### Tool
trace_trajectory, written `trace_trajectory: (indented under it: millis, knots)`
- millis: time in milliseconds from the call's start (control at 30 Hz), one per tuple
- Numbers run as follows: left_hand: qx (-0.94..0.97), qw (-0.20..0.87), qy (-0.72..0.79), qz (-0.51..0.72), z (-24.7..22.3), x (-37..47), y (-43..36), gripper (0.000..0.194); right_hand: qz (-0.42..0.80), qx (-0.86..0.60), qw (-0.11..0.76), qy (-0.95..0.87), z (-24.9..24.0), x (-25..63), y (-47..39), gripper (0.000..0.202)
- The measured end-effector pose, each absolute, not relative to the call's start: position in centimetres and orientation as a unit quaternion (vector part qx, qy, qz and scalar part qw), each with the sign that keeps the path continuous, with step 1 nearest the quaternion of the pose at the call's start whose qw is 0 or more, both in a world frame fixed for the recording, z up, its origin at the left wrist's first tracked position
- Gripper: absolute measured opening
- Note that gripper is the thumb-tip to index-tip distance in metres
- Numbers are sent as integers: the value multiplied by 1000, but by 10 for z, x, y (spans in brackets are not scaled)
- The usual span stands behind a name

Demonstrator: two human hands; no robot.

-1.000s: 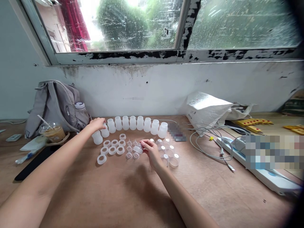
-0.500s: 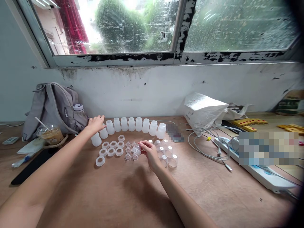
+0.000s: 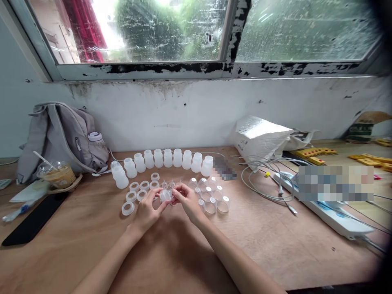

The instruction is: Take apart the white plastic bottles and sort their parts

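Both hands meet above the table's middle around a small translucent bottle top [image 3: 165, 195]. My left hand [image 3: 147, 210] pinches it from the left between thumb and fingers. From the right, the fingertips of my right hand [image 3: 185, 200] close on its other side. Behind them stands an arc of frosted white baby bottles [image 3: 167, 159]. Several white screw rings [image 3: 134, 186] lie left of the hands. Clear bottle nipples [image 3: 172, 185] sit just beyond the fingers, partly hidden. Domed clear caps [image 3: 210, 207] are grouped beside my right hand.
On the left are a grey backpack [image 3: 61, 139], an iced drink cup [image 3: 58, 173] and a black phone-like slab [image 3: 35, 220]. To the right lie a silver-white bag [image 3: 260, 139], looped cables [image 3: 260, 185] and a white power strip [image 3: 339, 220]. Yellow parts [image 3: 312, 155] lie beyond.
My left hand has come back from the left end of the bottle row to the bottle top. My right hand has shifted slightly left with it. The view has tilted a little.
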State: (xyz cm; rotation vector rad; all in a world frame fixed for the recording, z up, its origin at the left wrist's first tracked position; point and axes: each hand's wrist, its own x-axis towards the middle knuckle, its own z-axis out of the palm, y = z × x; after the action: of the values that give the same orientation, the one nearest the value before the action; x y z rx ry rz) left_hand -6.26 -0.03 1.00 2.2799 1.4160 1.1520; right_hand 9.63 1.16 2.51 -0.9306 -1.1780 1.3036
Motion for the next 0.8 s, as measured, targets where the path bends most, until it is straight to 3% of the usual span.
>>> trace_trajectory:
  millis: [133,300,467,800]
  knots:
    - [809,68,449,374,3,-72,2,30,526,-412,502,-549,16,93,11,19]
    - [842,13,420,338,1,-80,1,30,413,-447,446,-656,8,91,8,13]
    - [845,-2,422,328,3,-82,0,31,336,-443,437,-707,9,90,4,11]
    - [868,-10,385,313,6,-85,0,32,299,-421,416,-749,16,89,1,12]
